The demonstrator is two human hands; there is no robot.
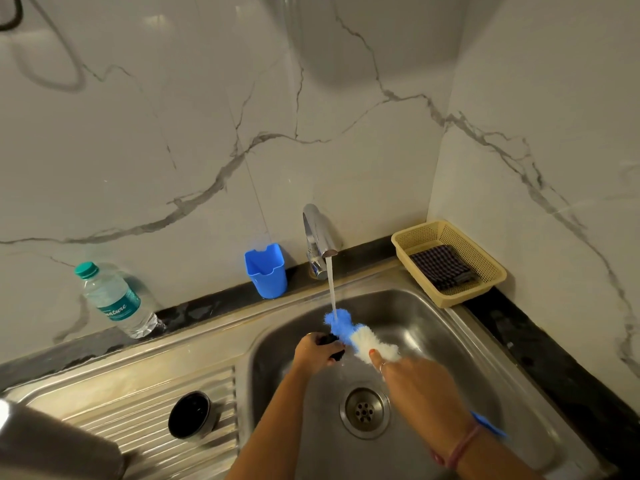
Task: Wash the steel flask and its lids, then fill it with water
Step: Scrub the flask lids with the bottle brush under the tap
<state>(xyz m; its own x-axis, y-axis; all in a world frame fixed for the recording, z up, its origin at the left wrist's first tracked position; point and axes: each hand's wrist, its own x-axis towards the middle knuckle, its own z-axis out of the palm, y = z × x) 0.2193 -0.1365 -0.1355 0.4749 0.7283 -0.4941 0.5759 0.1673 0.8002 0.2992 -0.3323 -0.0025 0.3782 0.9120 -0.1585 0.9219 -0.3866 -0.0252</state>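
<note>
While water runs from the tap (320, 237) into the steel sink (433, 327), the left hand (313, 353) grips a small black lid (333, 344) over the basin, fingers curled round it; the right hand (412, 379) holds a bottle brush (360, 337), fingers closed on its handle, blue-and-white bristles against the lid under the stream; a second black lid (190, 415) sits on the ribbed drainboard (138, 410); the steel flask (52, 445) lies at lower left, blurred; behind stand a blue cup (266, 271), a plastic water bottle (116, 299), and a basket (450, 265) holding a checked cloth (441, 266).
</note>
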